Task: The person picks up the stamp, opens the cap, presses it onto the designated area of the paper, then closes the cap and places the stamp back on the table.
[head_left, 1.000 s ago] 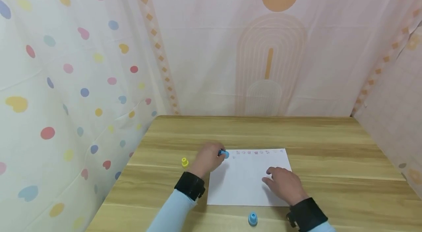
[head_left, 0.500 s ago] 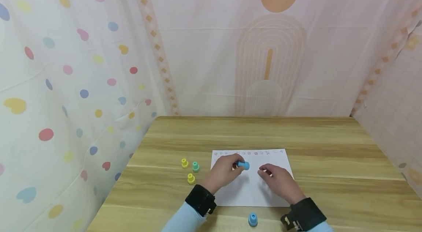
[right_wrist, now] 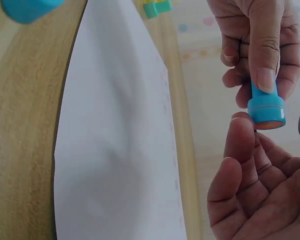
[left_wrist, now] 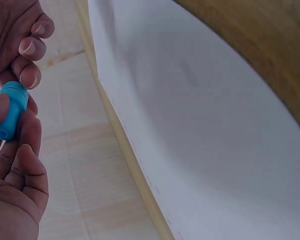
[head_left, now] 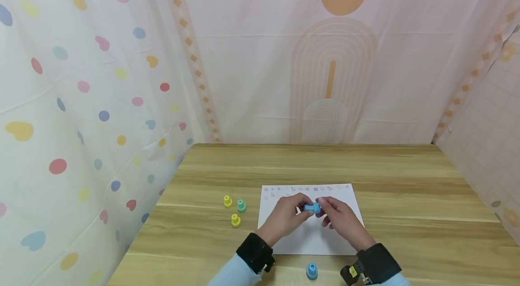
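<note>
My left hand (head_left: 286,216) pinches the handle of a small blue stamp (head_left: 312,208) over the middle of the white paper (head_left: 300,238). Its wide end points toward my right hand (head_left: 343,220). In the right wrist view, the blue stamp (right_wrist: 266,111) shows a reddish face at that wide end. The right fingertips (right_wrist: 241,131) are right at its rim, while the thumb stands apart at the frame's edge. Thumb and fingers lie round the handle of the blue stamp (left_wrist: 12,107) in the left wrist view. Small stamped prints (head_left: 315,189) run along the paper's far edge.
Two yellow stamps (head_left: 227,201) and a green stamp (head_left: 241,205) stand left of the paper on the wooden table (head_left: 386,164). Another blue stamp (head_left: 312,270) stands near the front, close to the paper's near edge. Patterned curtains (head_left: 252,51) hang behind the table.
My left hand has brought the blue stamp right and nearer from the paper's far left corner, uncovering the green stamp and a yellow one. My right hand has shifted left to meet the stamp.
</note>
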A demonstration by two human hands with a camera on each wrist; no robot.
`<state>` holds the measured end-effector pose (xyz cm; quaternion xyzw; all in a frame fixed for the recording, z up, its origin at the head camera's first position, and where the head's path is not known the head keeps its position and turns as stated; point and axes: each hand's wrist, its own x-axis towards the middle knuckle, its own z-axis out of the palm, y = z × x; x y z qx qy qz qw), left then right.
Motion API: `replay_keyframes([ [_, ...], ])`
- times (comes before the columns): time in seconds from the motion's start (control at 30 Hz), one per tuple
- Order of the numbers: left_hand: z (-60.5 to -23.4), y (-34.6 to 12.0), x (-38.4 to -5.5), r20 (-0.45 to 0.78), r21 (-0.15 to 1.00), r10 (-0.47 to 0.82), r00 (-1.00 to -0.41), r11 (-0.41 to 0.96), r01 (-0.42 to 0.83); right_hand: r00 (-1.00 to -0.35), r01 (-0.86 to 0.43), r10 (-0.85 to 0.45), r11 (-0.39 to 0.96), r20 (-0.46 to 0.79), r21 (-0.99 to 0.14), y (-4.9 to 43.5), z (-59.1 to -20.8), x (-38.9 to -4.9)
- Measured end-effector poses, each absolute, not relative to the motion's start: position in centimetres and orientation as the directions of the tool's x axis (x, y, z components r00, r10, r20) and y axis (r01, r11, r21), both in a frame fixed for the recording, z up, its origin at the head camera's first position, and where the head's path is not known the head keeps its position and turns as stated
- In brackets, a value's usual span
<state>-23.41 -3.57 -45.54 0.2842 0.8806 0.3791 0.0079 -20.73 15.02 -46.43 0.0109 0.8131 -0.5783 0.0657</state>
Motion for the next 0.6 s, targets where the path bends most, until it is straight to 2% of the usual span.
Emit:
replay_keyframes([
  [0.6,-46.27,-3.20,-23.14,0.268,0.709,0.489,-0.830,0.484,0.514,-0.985,0.094,-0.120,0.233,-0.125,-0.968,14.94,-46.25,-20.64],
])
